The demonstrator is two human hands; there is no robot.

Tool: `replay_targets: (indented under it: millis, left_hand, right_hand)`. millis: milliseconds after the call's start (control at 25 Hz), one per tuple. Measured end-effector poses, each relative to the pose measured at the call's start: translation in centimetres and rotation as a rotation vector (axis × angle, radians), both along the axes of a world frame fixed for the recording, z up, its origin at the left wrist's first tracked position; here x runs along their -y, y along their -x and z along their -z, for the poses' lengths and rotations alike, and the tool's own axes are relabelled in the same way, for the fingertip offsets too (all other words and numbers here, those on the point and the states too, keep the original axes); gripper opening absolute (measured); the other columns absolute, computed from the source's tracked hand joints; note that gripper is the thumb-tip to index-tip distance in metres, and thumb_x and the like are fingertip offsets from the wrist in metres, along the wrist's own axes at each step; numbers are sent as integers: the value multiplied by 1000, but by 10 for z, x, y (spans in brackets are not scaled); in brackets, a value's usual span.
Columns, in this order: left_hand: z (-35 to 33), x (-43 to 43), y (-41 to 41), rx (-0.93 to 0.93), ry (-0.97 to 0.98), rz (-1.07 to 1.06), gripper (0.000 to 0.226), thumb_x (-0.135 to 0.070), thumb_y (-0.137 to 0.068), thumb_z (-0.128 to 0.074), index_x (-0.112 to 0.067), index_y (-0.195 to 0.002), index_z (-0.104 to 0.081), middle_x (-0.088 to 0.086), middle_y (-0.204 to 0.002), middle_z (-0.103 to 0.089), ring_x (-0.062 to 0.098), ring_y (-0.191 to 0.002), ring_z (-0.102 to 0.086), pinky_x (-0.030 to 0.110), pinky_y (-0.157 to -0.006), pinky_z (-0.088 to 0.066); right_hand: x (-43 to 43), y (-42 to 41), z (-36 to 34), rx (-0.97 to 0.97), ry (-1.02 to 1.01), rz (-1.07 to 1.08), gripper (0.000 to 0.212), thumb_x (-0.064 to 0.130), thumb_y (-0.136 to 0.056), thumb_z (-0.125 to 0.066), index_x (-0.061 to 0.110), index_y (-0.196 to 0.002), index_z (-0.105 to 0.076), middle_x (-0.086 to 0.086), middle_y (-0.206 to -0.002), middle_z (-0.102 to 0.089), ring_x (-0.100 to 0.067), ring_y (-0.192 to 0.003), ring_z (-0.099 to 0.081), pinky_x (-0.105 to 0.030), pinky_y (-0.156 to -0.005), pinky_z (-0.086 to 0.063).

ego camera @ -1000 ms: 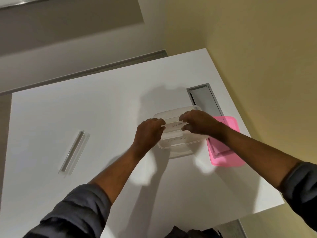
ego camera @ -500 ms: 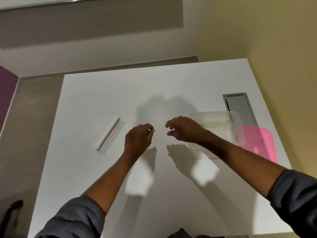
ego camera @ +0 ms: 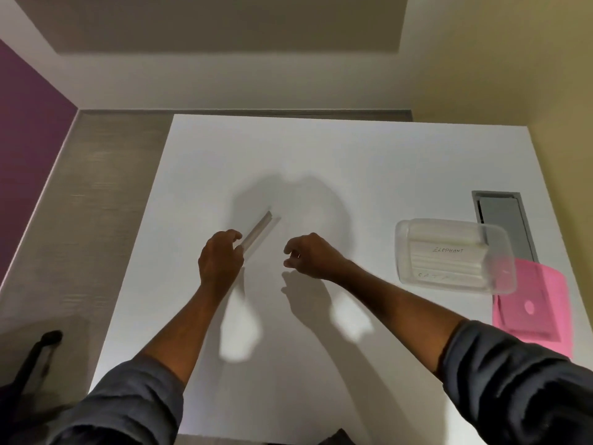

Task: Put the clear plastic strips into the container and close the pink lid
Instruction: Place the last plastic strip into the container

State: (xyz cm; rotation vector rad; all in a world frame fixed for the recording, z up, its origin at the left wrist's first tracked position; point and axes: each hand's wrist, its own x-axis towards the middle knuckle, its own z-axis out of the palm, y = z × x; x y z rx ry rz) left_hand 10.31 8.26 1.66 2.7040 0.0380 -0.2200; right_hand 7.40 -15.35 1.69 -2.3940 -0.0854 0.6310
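Lying at a slant on the white tabletop (ego camera: 353, 162), a clear plastic strip (ego camera: 258, 232) has its near end under the fingertips of the left hand (ego camera: 220, 261), whose fingers curl down onto it; whether they pinch it or only touch it cannot be told. The right hand (ego camera: 309, 255) hovers just beside, to the right of the strip, loosely cupped, thumb and fingers apart and holding nothing. Both forearms reach forward from dark grey sleeves (ego camera: 128, 409) pushed up to the elbow. Well apart to the right sits the clear container (ego camera: 455, 255), uncovered, with pale strips stacked inside and the handwritten word "ELEPHANT" showing; a fainter line of writing below is too dim to read. The pink lid (ego camera: 539, 311) lies flat at its near right side, one corner hidden under the container.
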Motion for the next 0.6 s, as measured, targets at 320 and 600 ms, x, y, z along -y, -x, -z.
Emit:
replay_targets:
  millis: [320, 600]
  left_hand:
    - [34, -39, -7, -94, 61, -25, 28, -15, -91, -78, -14, -119, -79, 6, -115, -79, 29, -105, -74, 42, -89, -61]
    - [44, -43, -4, -32, 29, 19, 16, -22, -95, -75, -15, -109, -80, 6, -108, -77, 29, -96, -74, 41, -79, -62]
  right_hand:
    - [-82, -21, 34, -207, -256, 321, 26, 20, -88, -79, 2, -107, -77, -13, -102, -79, -15, -85, -70, -37, -90, -60]
    - [-129, -40, 50, -454, -581, 836, 24, 11, -90, -79, -9, -103, -75, -22, -92, -73, -23, -77, -72, -42, -85, -67]
